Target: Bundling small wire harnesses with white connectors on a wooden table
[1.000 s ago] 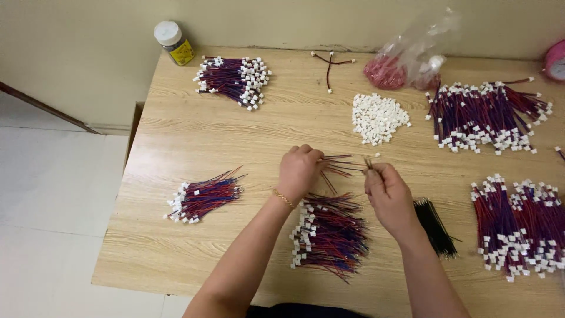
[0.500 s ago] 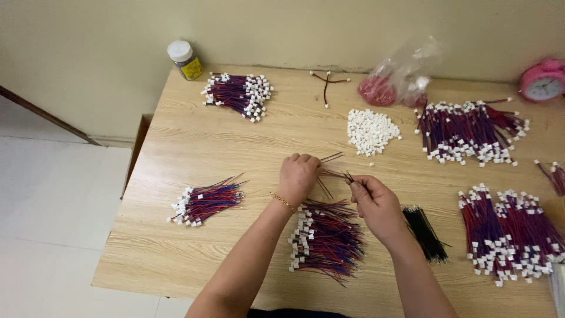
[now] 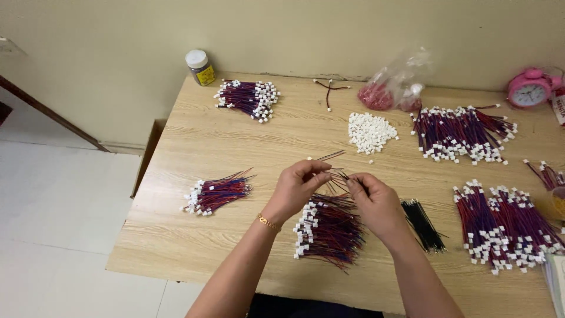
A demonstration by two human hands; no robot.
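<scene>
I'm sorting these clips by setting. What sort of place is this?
Probably a home workspace used for hand assembly piecework, not a factory: a plain wooden table against a bare wall, many bundles of red-and-blue wires, a pile of white connectors, and a pink alarm clock.

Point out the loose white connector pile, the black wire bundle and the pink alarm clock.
white connector pile [image 3: 369, 132], head view, middle of the heap.
black wire bundle [image 3: 424, 225], head view, mid-length of the strands.
pink alarm clock [image 3: 529, 92], head view, its dial.
</scene>
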